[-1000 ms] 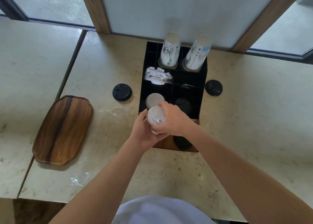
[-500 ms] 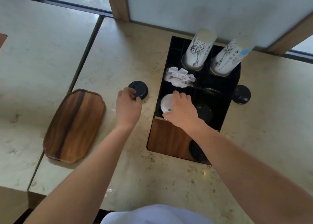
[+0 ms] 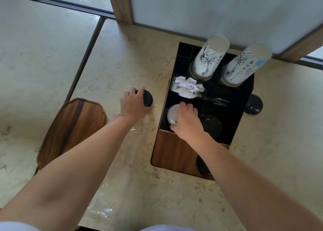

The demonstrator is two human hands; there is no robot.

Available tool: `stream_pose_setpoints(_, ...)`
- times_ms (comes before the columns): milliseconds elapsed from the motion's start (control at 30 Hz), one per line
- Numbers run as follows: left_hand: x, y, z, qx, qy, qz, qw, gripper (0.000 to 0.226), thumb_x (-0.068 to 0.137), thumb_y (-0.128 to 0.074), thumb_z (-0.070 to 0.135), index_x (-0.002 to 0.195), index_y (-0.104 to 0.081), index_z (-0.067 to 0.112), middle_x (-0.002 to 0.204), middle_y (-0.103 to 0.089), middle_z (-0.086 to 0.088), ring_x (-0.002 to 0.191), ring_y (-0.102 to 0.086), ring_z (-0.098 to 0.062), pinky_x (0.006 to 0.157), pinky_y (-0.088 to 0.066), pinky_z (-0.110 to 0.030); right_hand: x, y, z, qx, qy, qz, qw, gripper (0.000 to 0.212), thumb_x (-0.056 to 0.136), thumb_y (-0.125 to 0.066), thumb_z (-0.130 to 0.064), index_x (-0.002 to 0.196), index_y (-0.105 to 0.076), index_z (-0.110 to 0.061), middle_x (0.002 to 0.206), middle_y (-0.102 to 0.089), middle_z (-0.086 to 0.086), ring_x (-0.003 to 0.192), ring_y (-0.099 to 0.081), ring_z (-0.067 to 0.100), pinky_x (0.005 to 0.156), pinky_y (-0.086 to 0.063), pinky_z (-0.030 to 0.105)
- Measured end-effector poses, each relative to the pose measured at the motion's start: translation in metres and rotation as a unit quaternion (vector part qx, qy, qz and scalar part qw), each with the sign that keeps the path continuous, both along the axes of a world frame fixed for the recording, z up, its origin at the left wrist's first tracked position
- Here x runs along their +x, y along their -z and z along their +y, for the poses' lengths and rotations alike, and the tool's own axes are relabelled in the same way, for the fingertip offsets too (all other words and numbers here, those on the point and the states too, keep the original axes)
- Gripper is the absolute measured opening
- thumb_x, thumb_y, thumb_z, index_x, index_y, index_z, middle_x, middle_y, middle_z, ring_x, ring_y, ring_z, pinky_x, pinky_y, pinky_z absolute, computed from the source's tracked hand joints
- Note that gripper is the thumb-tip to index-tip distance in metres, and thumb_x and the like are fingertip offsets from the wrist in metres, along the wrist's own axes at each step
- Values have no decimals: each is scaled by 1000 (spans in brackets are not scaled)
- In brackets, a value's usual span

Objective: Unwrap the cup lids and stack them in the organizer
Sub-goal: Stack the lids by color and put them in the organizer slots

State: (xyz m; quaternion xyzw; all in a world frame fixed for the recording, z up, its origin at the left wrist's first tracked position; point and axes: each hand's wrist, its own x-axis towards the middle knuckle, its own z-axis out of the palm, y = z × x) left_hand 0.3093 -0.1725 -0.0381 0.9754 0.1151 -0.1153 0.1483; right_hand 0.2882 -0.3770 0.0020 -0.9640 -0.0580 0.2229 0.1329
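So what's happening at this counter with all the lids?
A person is sorting cup lids into a black organizer. The right hand holds white lids down in a front compartment, while the left hand grips a black lid on the counter beside it. Another black lid waits on the organizer's far side.

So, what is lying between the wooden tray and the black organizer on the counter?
In the head view, the left hand gripping a black lid on the counter; otherwise bare counter.
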Motion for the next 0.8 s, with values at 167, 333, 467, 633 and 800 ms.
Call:
stream_pose_setpoints(167, 6, 7, -2, -15, -18, -9, 1000, 79, 77, -81, 40, 145, -45, 20, 139, -54, -12, 123, -47, -39, 94, -45, -49, 2, 7, 0, 4, 6, 3, 1000, 90, 77, -84, -26, 148, -33, -8, 140, -41, 15, 131, -38, 36, 102, -44, 42)
stream_pose_setpoints(333, 0, -4, -7, -34, -53, -29, 998, 80, 78, -79, 38, 147, -43, 14, 137, -51, -16, 122, -45, -39, 97, -43, -51, -1, 5, -5, 42, 32, 16, 998, 107, 75, -88, -32, 155, -22, -8, 150, -34, 15, 140, -29, 35, 112, -34, 42)
stream_pose_setpoints(467, -24, -34, -10, -185, -131, -106, 968, 83, 78, -81, 32, 148, -38, 20, 146, -41, -9, 129, -42, -35, 103, -44, -48, -25, -11, -18, 155, 129, -93, 975, 88, 86, -80, -34, 155, -29, -16, 155, -36, 5, 143, -31, 24, 110, -39, 38)
stream_pose_setpoints(633, -93, -79, -60, -254, -56, -155, 953, 83, 75, -83, 38, 144, -38, 26, 143, -43, -1, 125, -41, -17, 98, -38, -33, -63, -38, -30, 373, 267, 54, 887, 34, 96, -67, -43, 122, -65, -20, 112, -73, -6, 107, -68, 8, 94, -57, 30)
stream_pose_setpoints(800, -153, -95, -111, -329, 15, -131, 935, 74, 78, -80, 36, 142, -43, 28, 141, -41, 8, 130, -40, -14, 109, -44, -39, -94, -58, -61, 519, 345, 233, 746, 21, 98, -67, -20, 115, -71, -8, 101, -79, 8, 96, -77, 21, 75, -61, 24)
